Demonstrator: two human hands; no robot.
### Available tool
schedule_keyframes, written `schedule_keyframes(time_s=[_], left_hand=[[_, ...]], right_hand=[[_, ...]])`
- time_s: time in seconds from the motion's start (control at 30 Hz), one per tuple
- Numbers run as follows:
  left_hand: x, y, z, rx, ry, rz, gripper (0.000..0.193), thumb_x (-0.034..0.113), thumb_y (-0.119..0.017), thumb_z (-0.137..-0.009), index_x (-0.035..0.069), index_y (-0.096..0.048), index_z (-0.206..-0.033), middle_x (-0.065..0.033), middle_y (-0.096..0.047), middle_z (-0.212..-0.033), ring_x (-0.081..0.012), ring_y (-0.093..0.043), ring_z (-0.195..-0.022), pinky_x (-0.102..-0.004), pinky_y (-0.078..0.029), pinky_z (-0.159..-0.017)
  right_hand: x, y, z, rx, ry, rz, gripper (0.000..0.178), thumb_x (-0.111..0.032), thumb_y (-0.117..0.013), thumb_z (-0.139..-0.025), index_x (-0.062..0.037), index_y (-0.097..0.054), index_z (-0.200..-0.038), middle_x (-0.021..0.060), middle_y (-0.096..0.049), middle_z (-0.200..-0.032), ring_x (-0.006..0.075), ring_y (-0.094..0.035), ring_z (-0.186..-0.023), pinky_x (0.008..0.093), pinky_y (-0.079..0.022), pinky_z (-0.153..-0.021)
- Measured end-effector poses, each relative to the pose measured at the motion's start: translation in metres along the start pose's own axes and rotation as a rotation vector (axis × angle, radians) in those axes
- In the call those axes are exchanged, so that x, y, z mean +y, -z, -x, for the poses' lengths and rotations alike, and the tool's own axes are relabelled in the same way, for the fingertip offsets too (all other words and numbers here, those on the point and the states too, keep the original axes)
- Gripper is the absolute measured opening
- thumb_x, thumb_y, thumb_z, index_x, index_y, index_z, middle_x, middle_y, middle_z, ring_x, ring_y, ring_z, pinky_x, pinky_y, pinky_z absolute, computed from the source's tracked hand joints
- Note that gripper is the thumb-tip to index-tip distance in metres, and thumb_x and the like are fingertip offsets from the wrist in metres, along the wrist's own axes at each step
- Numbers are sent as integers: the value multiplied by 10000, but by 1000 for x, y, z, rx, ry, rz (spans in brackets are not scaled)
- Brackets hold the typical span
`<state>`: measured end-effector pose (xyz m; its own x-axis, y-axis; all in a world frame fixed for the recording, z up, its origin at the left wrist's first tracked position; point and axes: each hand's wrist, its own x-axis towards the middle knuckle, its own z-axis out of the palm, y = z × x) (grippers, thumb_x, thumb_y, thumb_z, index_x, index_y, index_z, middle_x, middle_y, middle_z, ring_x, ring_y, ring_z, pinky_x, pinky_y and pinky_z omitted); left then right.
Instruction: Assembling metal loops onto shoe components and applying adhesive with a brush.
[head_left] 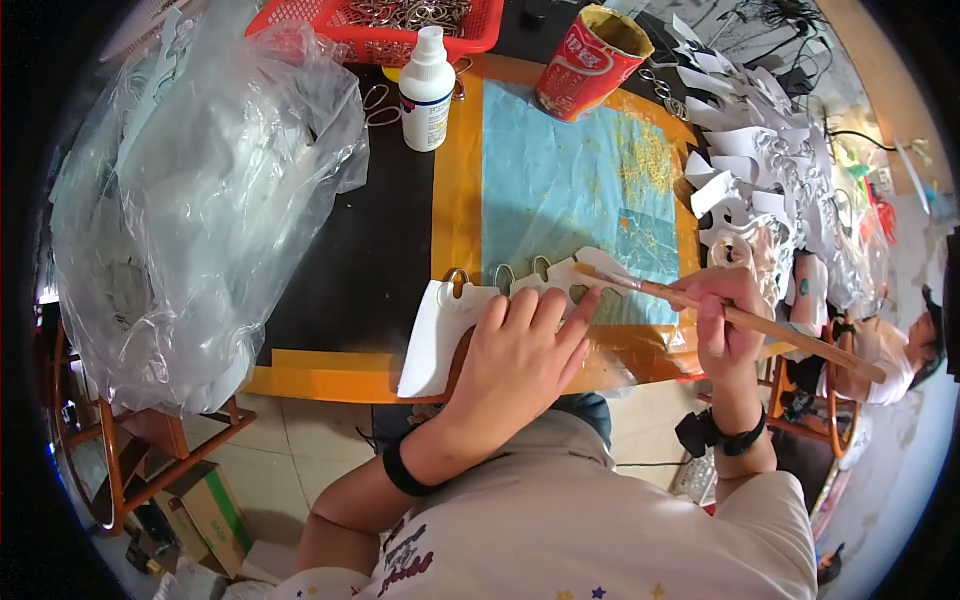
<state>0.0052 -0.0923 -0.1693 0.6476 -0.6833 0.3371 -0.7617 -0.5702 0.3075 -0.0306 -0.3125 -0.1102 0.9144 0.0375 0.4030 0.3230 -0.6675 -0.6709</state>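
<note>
On my feed the left hand (518, 352) lies palm down over a white cut-out strip (428, 345), its fingers nearly straight and slightly parted, pressing the strip rather than gripping it. The right hand (730, 315) has its thumb and curled fingers closed around a wooden-handled brush (775, 330); I see its bristles at the strip's right end, near my left index fingertip. The strip lies along the table's near edge, partly on the blue sheet (545, 170), with metal rings (504, 272) standing in its notches.

Beyond the sheet's far edge, a red tub (590, 65) stands with a stained yellowish rim; I can't make out its contents. A red plastic basket (385, 45) holds many metal rings. The white bottle (427, 100) is capped and opaque. A clear plastic bag (215, 200) bulges with pale contents.
</note>
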Motion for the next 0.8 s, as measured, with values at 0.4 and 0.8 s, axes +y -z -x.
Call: schedule_keyframes(time_s=[0.4,0.8], left_hand=[[0,-2,-1,-8,-4,-5,482,301,-601,-854,179,-533,-1315,-51,-499,-913,-204,-465,-852,-340,-354,-709],[0,2,-2,-40,7,39,497,295,-605,-862,173,-508,-1333,-39,-470,-883,-201,-458,-841,-339,-353,-708]], right_hand=[[-3,-1,-6,-31,15,58,54,-48,-552,-874,1,-561,-852,121,-659,-792,206,-654,-681,290,-518,-621],[4,1,-5,21,-24,23,114,-85,-552,-908,14,-558,-854,130,-647,-790,189,-646,-689,290,-511,-622]])
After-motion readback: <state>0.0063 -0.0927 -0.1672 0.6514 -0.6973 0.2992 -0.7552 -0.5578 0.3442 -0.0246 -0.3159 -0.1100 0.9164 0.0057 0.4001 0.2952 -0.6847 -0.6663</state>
